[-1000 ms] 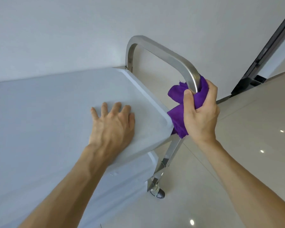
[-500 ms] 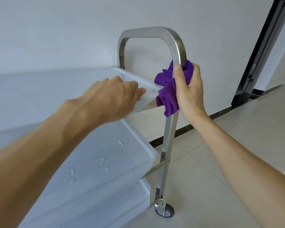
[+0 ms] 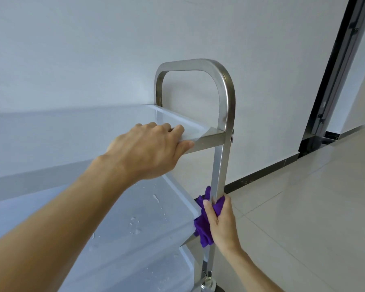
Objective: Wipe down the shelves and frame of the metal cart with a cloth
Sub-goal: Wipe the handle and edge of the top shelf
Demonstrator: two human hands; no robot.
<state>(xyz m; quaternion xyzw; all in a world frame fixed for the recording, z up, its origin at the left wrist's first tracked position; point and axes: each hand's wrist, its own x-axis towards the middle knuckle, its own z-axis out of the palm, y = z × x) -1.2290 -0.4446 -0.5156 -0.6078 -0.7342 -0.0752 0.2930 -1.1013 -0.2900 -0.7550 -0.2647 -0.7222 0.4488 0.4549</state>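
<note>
The right hand (image 3: 220,223) sits low in the frame, right of centre, its fingers and thumb clamped round the purple cloth (image 3: 204,226), which is bunched against the near post (image 3: 219,165) of the cart at the level of the middle shelf (image 3: 148,220). The post's long axis runs nearly straight up and down the picture, from the curved handle (image 3: 196,64) above centre to the caster at the bottom edge, so the wipe has only that line to follow; from the fingers, bare unwiped post appears to lie below, toward the wheel, while the handle lies well above. The left hand (image 3: 150,148) is in the middle of the frame, fingers curled over the near edge of the top shelf (image 3: 72,131), thumb underneath as far as can be told, apparently steadying the cart. The right hand is the one on the post and plainly the nearer for the next stroke. Water drops lie on the middle shelf, so that surface looks not yet dried. Compared with half a second ago, the cloth has slid down the post from just under the handle's bend to the middle shelf, and the left hand has kept its hold on the top shelf's edge.
</note>
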